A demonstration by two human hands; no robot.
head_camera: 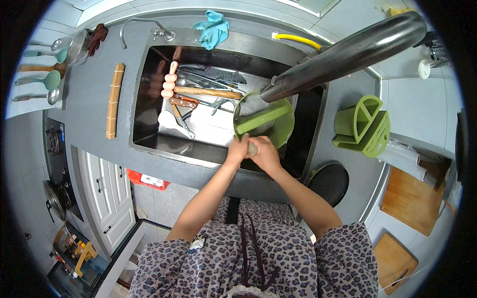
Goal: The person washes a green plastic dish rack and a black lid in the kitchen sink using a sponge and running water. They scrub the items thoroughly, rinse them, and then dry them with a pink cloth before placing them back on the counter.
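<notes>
Both my hands meet at the near rim of a round green plastic container point(285, 128) in the right part of the sink point(179, 154). My left hand point(238, 149) and my right hand point(264, 151) close around a small pale, greyish item point(252, 149), perhaps a sponge or cloth; its kind is unclear. A green bar crosses the inside of the container. To its left in the sink lie a wooden-handled tool point(208, 92) with pink rollers point(168, 86), a brown-handled knife point(183, 102), a white rice paddle point(171, 122), black combs or brushes and metal utensils.
A large dark faucet pipe point(346, 56) arches over the sink's right side. A green utensil holder point(363, 126) and black pan point(329, 184) stand right. Left are a rolled bamboo mat point(114, 100) and a small tap point(162, 34). A turquoise cloth point(213, 29) hangs on the back rim.
</notes>
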